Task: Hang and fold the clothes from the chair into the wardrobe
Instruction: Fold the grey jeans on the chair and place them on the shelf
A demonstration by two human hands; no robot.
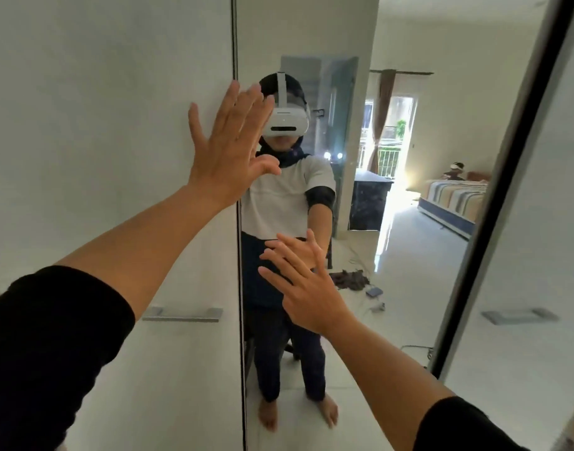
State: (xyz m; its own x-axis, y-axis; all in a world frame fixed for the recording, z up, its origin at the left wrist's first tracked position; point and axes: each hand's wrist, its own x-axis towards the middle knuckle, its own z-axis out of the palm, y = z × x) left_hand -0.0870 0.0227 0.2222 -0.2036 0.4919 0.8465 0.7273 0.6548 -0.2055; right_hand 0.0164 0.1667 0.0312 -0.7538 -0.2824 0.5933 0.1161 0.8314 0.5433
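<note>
Bright bedroom with pale glossy floor, seen partly by reflection. Wardrobe (100, 125) across the whole view, tall and upright, long axis vertical, fronts facing the camera and shut. White left door (83, 76) beside a mirrored middle door (393, 255), split by a dark vertical seam; further pale door (539, 288) at far right, beyond a dark slanted frame edge. Reflected in the mirror: standing person in a white headset, white top and dark trousers, barefoot; striped bed (454, 196) at the right; bright window with brown curtains (381, 118) behind; dark crumpled cloth (350, 278) on the floor, whether one of the task's clothes cannot be told. Chair not seen.

Left hand (228, 148) raised high, fingers straight and spread, pointing upward, flat across the seam between white door and mirror; dark sleeve on the upper arm. Right hand (306, 288) lower, fingers straight and apart, pointing up and leftward, fingertips meeting their own reflection on the mirror. Nothing gripped by either.

Horizontal metal handle (183, 314) on the left door, below the left forearm; matching handle (519, 315) on the right door.
</note>
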